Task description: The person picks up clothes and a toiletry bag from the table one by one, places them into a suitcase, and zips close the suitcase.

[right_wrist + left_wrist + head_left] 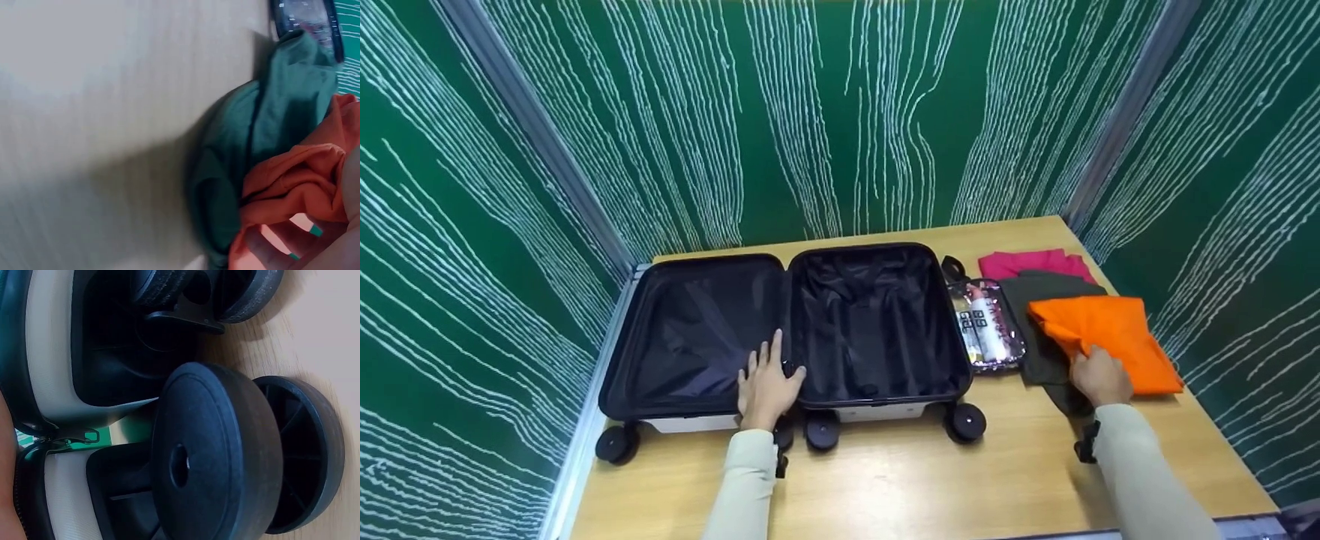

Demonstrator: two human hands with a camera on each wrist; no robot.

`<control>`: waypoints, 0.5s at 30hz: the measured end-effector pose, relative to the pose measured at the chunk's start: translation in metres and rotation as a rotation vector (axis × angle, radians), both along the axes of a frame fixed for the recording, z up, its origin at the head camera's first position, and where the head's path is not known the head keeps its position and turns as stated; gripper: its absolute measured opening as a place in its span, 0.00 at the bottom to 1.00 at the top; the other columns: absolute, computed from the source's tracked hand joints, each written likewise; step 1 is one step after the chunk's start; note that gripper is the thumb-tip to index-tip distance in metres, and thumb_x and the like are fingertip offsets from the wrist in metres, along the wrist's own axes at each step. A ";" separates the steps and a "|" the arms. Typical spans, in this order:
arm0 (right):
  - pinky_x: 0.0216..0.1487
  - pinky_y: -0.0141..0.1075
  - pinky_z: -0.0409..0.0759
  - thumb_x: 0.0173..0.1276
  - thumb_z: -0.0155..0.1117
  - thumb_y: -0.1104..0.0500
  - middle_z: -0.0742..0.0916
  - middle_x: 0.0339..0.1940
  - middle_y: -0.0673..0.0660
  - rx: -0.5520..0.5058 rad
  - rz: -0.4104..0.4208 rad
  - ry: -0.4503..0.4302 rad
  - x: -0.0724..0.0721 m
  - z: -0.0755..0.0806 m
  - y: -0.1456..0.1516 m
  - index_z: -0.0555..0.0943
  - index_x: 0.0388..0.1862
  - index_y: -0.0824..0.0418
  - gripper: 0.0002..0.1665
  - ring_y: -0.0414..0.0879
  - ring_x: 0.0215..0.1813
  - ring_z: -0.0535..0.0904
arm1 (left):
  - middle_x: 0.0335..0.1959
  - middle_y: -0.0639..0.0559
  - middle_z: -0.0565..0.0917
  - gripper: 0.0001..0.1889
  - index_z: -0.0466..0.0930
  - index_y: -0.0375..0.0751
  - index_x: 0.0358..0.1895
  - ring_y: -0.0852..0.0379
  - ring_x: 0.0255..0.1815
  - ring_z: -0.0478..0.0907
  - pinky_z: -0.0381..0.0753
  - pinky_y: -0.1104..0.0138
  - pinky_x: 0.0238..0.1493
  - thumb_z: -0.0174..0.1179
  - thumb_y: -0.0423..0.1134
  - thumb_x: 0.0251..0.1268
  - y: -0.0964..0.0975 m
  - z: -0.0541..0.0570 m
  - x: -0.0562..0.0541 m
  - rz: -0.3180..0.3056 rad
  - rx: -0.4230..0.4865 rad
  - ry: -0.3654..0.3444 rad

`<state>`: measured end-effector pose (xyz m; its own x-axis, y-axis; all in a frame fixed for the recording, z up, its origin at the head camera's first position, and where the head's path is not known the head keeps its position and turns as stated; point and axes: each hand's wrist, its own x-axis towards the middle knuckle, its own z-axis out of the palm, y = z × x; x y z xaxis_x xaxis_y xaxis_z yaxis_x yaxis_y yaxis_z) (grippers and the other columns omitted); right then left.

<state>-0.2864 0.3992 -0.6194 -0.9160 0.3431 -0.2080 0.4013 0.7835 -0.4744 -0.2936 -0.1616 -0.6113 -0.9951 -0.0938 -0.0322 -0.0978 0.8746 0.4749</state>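
Observation:
An open suitcase (877,401) with black lining lies flat on the table, both halves facing up. My left hand (769,386) rests with spread fingers on its front edge, near the hinge between the halves. At the right, my right hand (1101,377) grips the near left corner of a folded orange cloth (1117,334). The right wrist view shows fingers curled under the orange fabric (298,174). Beneath it lies a dark grey-green garment (1039,352), with a pink cloth (1031,262) behind. In the left wrist view, the suitcase wheels (208,455) fill the middle.
A clear toiletry pouch (988,326) with bottles inside lies between the suitcase and the garments. Just behind it is a small black object (952,268). Green walls with white wavy lines enclose the wooden table (900,487) at the back and sides.

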 end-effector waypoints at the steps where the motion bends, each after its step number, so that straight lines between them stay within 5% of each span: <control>1: 0.44 0.57 0.77 0.82 0.39 0.49 0.78 0.55 0.80 0.001 0.000 0.006 0.000 0.002 -0.001 0.69 0.65 0.74 0.31 0.70 0.47 0.77 | 0.83 0.44 0.58 0.44 0.45 0.63 0.84 0.37 0.85 0.50 0.47 0.35 0.80 0.57 0.60 0.70 0.000 0.000 0.001 0.002 0.007 0.004; 15: 0.46 0.58 0.75 0.81 0.41 0.52 0.79 0.45 0.74 0.027 -0.002 0.085 -0.008 0.040 -0.007 0.71 0.57 0.78 0.28 0.67 0.42 0.74 | 0.82 0.41 0.60 0.44 0.48 0.59 0.84 0.35 0.83 0.52 0.49 0.34 0.79 0.59 0.57 0.69 0.000 0.000 0.001 0.003 0.028 0.033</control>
<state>-0.2946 0.3919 -0.5793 -0.9290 0.3498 -0.1206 0.3626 0.7957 -0.4853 -0.2925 -0.1613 -0.6118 -0.9954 -0.0961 -0.0019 -0.0841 0.8606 0.5023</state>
